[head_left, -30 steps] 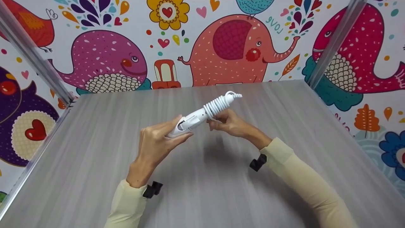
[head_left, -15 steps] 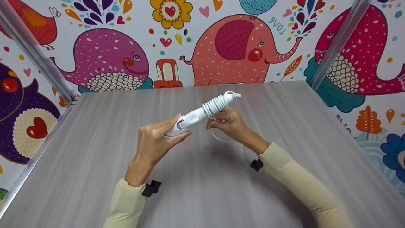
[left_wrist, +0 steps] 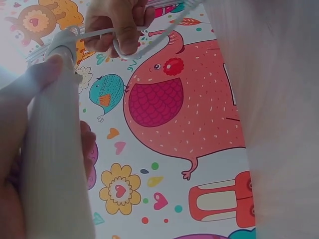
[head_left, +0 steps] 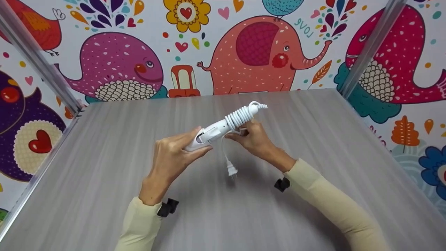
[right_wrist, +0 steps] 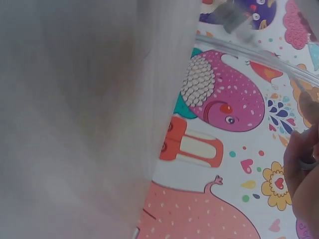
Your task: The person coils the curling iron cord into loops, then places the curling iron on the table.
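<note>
A white hair styling iron (head_left: 214,131) is held tilted above the table, its far end up to the right. My left hand (head_left: 169,153) grips its near part between thumb and fingers; in the left wrist view the smooth white body (left_wrist: 57,164) runs through that hand. White cord (head_left: 238,118) is coiled in several turns around the far part. Below the coils, my right hand (head_left: 256,141) pinches a loose length of the cord with curled fingers. From there the two-pin plug (head_left: 232,169) dangles over the table. In the right wrist view the plug (right_wrist: 233,19) is blurred.
The wood-grain table (head_left: 132,139) lies beneath both hands. Patterned cartoon panels (head_left: 258,52) stand behind it and at both sides, with metal posts (head_left: 369,52) at the back corners. A black wrist camera (head_left: 168,208) sits on the left sleeve.
The loose cord end has come out from the coils; the plug has swung into view and now hangs left of my right hand. My left hand and the iron have barely moved.
</note>
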The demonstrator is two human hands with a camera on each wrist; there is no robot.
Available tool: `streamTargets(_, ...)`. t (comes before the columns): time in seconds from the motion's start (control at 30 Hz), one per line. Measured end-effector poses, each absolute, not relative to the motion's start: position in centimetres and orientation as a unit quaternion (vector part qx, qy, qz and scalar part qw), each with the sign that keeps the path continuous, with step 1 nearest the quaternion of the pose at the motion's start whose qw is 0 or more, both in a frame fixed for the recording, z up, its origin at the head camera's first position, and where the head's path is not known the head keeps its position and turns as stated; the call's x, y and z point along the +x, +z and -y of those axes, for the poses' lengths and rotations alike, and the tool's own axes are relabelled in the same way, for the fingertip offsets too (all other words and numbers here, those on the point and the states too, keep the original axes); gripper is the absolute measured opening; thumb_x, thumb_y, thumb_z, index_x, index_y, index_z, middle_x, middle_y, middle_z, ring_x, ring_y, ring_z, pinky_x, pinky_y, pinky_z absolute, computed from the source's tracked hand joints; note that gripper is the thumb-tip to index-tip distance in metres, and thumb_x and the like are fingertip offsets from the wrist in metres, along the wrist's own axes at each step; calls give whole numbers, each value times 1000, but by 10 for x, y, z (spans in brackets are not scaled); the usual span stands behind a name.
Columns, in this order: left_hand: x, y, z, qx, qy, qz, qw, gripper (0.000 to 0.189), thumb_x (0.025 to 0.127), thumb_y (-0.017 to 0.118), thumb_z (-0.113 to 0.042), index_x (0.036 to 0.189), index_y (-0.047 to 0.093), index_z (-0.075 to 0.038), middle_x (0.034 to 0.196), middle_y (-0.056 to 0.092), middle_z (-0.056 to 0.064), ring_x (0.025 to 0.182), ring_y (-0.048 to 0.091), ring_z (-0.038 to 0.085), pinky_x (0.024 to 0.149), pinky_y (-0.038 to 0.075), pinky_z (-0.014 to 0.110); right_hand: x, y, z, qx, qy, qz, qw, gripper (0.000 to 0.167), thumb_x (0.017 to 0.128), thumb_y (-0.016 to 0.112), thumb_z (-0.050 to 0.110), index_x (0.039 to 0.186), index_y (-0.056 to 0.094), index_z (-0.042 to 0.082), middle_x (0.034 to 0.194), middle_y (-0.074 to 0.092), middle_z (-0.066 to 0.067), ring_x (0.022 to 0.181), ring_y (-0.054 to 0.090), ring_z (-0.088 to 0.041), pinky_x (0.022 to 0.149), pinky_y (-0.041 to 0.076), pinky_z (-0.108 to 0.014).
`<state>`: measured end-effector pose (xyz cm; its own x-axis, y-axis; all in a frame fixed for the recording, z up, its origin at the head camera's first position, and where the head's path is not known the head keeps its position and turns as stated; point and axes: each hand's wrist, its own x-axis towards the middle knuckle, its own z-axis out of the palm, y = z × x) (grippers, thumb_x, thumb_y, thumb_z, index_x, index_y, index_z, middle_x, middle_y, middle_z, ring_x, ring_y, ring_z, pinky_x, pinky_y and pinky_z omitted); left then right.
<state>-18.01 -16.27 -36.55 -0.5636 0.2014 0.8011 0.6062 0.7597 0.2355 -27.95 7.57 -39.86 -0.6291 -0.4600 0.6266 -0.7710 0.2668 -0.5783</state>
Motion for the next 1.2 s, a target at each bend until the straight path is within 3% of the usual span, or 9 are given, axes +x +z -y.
streamTargets(0.17, -181, -366, 163, -237, -250, 849, 401, 53, 67, 93, -26, 112, 77, -3, 91, 79, 13, 66, 74, 22, 53, 54, 34, -277, -400, -74, 380, 463, 782, 170, 35, 77, 85, 8, 107, 70, -2, 98, 70, -17, 75, 67, -17, 63, 56, -26)
streamTargets(0.37, -180, -366, 162, -231, -239, 858, 392, 51, 70, 92, -29, 112, 77, -4, 91, 79, 13, 65, 73, 22, 52, 53, 33, -276, -404, -71, 356, 455, 796, 183, 38, 76, 86, 11, 109, 70, -2, 94, 75, -14, 77, 69, -16, 68, 59, -30)
streamTargets(0.53, -182, -367, 163, -227, -234, 859, 395, 50, 70, 91, -30, 111, 77, -5, 88, 79, 12, 62, 71, 20, 50, 50, 33, -273, -405, -69, 328, 470, 800, 177, 36, 77, 86, 12, 104, 67, -2, 83, 70, -13, 62, 61, -11, 57, 53, -24)
streamTargets(0.7, -183, -368, 166, -220, -238, 861, 392, 51, 70, 91, -30, 112, 77, -5, 90, 79, 12, 65, 73, 21, 52, 52, 35, -269, -404, -69, 316, 499, 794, 144, 27, 80, 84, 13, 99, 68, 1, 89, 66, -11, 67, 68, -14, 49, 51, -23)
streamTargets(0.77, -183, -368, 167, -213, -242, 864, 387, 51, 70, 91, -30, 112, 77, -5, 90, 79, 13, 65, 73, 22, 52, 53, 35, -268, -405, -70, 317, 503, 792, 139, 22, 84, 81, 14, 100, 72, 2, 96, 67, -10, 75, 70, -15, 50, 52, -24)
streamTargets(0.87, -183, -368, 167, -207, -245, 868, 379, 52, 71, 91, -32, 113, 77, -6, 91, 79, 13, 65, 72, 23, 53, 53, 36, -266, -405, -70, 318, 501, 790, 153, 16, 88, 77, 16, 99, 77, 4, 102, 71, -9, 85, 71, -17, 62, 56, -24)
streamTargets(0.93, -183, -368, 167, -205, -246, 870, 376, 53, 71, 90, -33, 114, 76, -6, 92, 79, 14, 65, 72, 23, 53, 54, 36, -265, -406, -70, 313, 500, 790, 163, 15, 89, 76, 16, 98, 79, 4, 103, 73, -7, 88, 70, -18, 70, 56, -24)
streamTargets(1.0, -184, -369, 167, -203, -246, 871, 374, 53, 71, 90, -34, 114, 76, -7, 92, 79, 14, 65, 72, 23, 53, 53, 36, -263, -406, -70, 305, 500, 794, 163, 15, 88, 76, 15, 98, 79, 4, 104, 73, -7, 87, 69, -18, 70, 56, -24)
streamTargets(1.2, -185, -371, 167, -198, -249, 871, 374, 52, 71, 91, -34, 113, 77, -7, 92, 79, 13, 64, 72, 22, 53, 52, 37, -257, -405, -70, 261, 505, 818, 87, 16, 92, 72, 14, 101, 78, 2, 102, 64, -13, 73, 63, -15, 52, 54, -24)
